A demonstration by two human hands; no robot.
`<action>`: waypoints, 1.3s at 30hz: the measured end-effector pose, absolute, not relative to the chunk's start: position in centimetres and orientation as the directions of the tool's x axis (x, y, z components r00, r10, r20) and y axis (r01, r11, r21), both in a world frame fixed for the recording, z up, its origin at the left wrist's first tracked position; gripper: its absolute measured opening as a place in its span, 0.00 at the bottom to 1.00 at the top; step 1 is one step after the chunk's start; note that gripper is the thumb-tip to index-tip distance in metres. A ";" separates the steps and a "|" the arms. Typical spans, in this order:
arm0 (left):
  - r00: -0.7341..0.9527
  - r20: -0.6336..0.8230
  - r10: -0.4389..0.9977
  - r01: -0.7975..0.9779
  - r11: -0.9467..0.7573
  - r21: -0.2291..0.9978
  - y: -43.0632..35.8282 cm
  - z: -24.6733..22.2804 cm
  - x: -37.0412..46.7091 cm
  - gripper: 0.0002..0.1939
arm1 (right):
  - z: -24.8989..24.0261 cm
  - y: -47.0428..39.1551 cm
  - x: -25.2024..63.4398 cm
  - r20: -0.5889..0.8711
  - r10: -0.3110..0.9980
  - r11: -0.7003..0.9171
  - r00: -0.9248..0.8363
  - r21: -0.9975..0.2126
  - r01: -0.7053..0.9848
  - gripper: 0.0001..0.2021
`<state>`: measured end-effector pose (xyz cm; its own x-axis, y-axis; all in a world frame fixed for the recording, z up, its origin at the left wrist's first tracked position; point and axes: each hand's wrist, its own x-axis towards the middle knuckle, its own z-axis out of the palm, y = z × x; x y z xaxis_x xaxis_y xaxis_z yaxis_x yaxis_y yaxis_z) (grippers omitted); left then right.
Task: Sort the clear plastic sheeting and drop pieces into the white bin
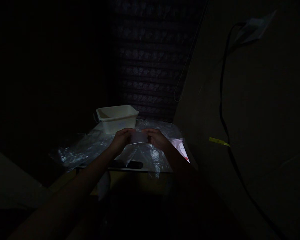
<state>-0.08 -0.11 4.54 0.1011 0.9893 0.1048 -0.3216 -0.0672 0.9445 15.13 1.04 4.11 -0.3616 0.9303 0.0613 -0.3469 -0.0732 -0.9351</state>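
Observation:
Between my two hands is a small, pale, translucent flat piece (139, 137), perhaps plastic; its exact kind is too dim to tell. My left hand (121, 140) grips its left edge, thumb and fingers closed together. On its right edge my right hand (158, 138) is closed in the same way. Both hands are above a table covered with crumpled clear plastic sheeting (83, 150). Just behind my left hand stands a cream plastic tub (120, 120). A dark elongated object (133, 164) lies at the table's front edge, under the plastic or beside it.
To the right of my right hand lies a white and pink packet or sheet (181, 150) with a red mark. A black cable (222, 110) with a yellow tag (218, 141) hangs along the right wall. Behind the table is a patterned blind (145, 71). The room is very dark.

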 end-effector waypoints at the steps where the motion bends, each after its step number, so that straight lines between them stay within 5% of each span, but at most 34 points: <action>1: 0.093 0.106 0.990 -0.314 -0.071 0.947 -0.1 4.5 -0.1 0.06 | 4.1 1.1 15.1 0.068 0.931 -0.067 -0.358 -0.933 -0.353 0.06; 13: 0.079 0.140 0.987 -0.136 -0.129 0.982 -0.7 5.0 -0.4 0.10 | 4.2 1.2 14.9 -0.045 0.947 -0.175 -0.318 -0.903 -0.393 0.07; 21: -0.011 0.139 0.990 -0.220 -0.138 0.966 0.1 4.2 -0.1 0.17 | 3.7 1.3 14.0 0.062 0.987 0.013 -0.149 -0.951 -0.310 0.07; 28: 0.103 0.049 0.993 -0.127 -0.036 0.991 0.1 4.1 0.5 0.13 | 3.2 1.9 13.5 0.119 0.993 0.108 -0.025 -0.956 -0.274 0.08; 34: 0.073 0.059 0.996 -0.126 -0.050 0.991 -0.4 4.5 1.4 0.11 | 3.4 2.1 13.2 0.313 0.923 0.305 0.224 -0.950 0.071 0.16; 39: 0.007 0.107 0.994 -0.200 -0.103 0.974 -0.3 4.6 2.3 0.10 | 3.7 2.0 12.9 0.473 0.846 0.408 0.248 -0.872 0.271 0.15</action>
